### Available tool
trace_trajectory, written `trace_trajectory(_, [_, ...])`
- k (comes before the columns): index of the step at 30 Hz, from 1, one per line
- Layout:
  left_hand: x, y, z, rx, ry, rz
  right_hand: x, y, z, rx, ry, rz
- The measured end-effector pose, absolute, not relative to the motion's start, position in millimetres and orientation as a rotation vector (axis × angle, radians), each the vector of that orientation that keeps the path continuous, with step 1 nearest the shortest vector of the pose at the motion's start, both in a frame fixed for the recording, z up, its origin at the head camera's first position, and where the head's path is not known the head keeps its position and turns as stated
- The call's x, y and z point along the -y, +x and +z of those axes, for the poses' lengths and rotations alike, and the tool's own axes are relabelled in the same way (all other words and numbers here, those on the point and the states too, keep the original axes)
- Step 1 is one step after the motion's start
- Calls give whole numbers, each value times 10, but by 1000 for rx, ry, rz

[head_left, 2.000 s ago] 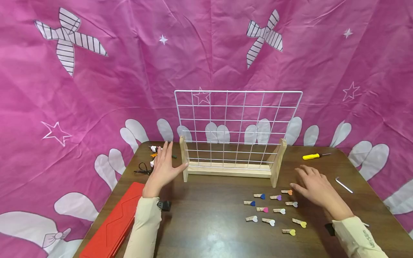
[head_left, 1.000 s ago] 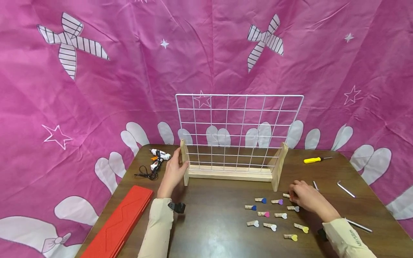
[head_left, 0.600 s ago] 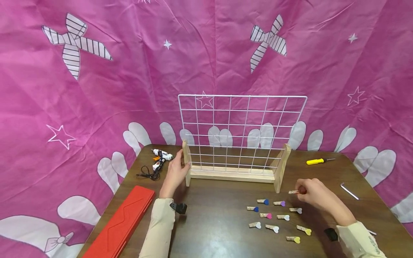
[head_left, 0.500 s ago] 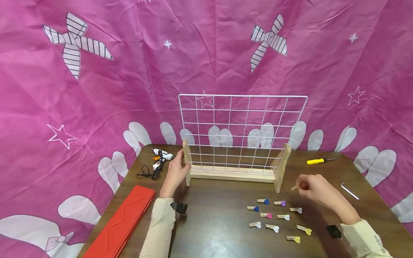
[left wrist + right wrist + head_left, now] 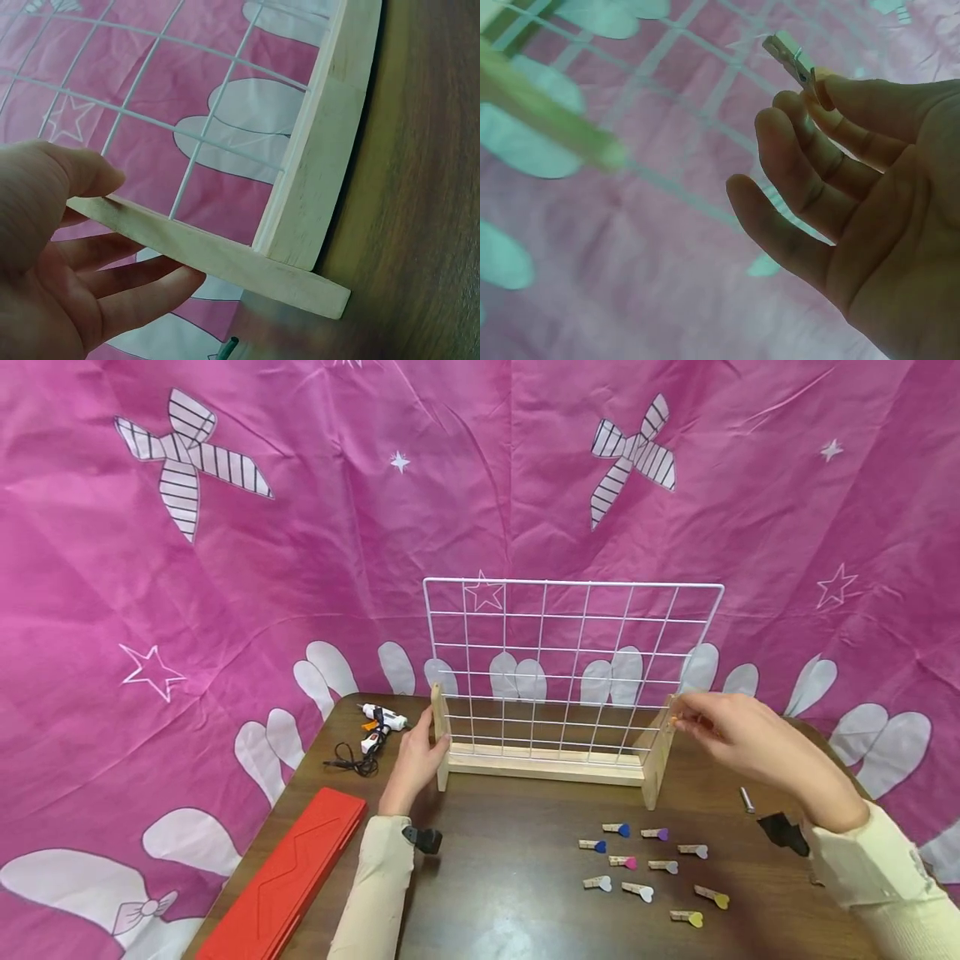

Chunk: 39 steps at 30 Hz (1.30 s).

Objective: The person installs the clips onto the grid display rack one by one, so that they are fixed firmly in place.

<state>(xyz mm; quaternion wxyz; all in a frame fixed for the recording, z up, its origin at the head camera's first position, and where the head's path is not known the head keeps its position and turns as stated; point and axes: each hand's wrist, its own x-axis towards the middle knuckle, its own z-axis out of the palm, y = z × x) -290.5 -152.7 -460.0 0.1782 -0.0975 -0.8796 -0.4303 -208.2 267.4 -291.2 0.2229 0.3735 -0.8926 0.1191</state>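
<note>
My right hand (image 5: 765,752) pinches a small wooden clothespin (image 5: 789,58) between thumb and fingertips, beside the top of the stand's right post. The pin's orange heart mostly hides behind the fingers. A white wire grid (image 5: 561,631) stands upright in a pale wooden stand (image 5: 546,766). At the left, my left hand (image 5: 414,764) grips the stand's left post (image 5: 217,253), thumb on one side and fingers on the other. Several heart clothespins lie in front of the stand, among them a pink one (image 5: 622,862) and a purple one (image 5: 655,834).
A white glue gun (image 5: 385,717) with a black cord lies at the back left. The red case (image 5: 288,877) runs along the table's left side. A metal bolt-like piece (image 5: 746,800) lies to the right, near the right wrist's black strap. A pink curtain hangs behind.
My left hand has come to the left post and taken hold of it. My right hand has picked up the orange-heart clothespin from the table and raised it toward the right post.
</note>
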Motion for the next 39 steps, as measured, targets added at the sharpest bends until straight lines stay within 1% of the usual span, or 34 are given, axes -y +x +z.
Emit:
trace_trajectory(10, [1479, -2915, -4579, 2530, -236, -1135, -2075, -2293, -2078, 2392, 999, 241])
trace_trajectory(16, [1446, -2883, -4556, 2512, -252, -1107, -1641, -2481, -1757, 2311, 998, 273])
trace_trajectory(23, [1451, -2869, -4560, 2525, -229, -1079, -1026, -2634, -1451, 2313, 960, 291])
trace_trajectory(30, [1481, -2854, -4575, 2528, -222, -1058, -407, -2726, -1276, 2392, 936, 212])
trace_trajectory(34, [1483, -2837, -4575, 2543, -223, -1062, -167, -2825, -1301, 2449, 929, 170])
trace_trajectory(39, [1486, -2823, -4573, 2547, -234, -1047, 14, -2974, -1373, 2479, 934, 131])
